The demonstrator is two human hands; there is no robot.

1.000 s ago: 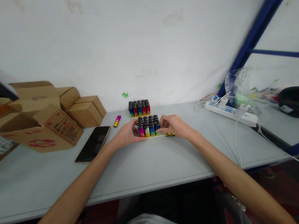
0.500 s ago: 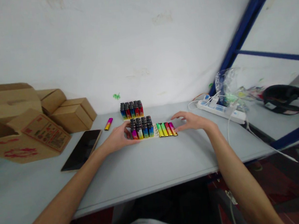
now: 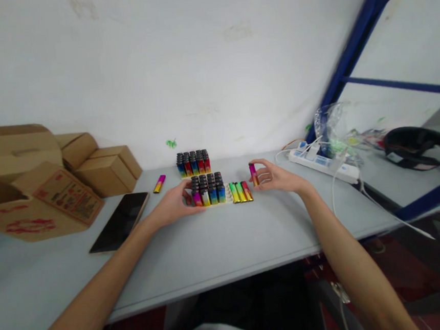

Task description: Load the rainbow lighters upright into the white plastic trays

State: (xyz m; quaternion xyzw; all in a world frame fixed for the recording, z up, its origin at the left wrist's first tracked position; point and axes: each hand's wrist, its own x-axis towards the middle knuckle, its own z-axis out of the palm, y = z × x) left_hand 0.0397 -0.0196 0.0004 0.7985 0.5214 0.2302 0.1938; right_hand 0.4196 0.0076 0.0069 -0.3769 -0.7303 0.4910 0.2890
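Observation:
My left hand (image 3: 174, 205) is curled round the left end of a white tray (image 3: 228, 196) packed with black-topped lighters (image 3: 209, 191), thumb in front and fingers behind. Pinched between the thumb and fingers of my right hand (image 3: 277, 176) is a shiny purple-and-gold lighter (image 3: 253, 174), nearly upright and off the table. To the left of that hand, three shiny lighters (image 3: 241, 192) in green, yellow-green and red lie side by side at the tray's right end. Bare holes show in the tray between them and the standing lighters.
A second block of lighters (image 3: 193, 163) stands behind, near the wall. One purple-and-yellow lighter (image 3: 159, 183) lies alone to the left. Further left are a dark tablet (image 3: 120, 222) and cardboard boxes (image 3: 49, 200). A power strip (image 3: 324, 165) with cables and a black headband (image 3: 418, 148) are at right.
My right hand has picked up the purple-and-gold lighter from the right end of the lying row and raised it upright. My left hand stays at the tray.

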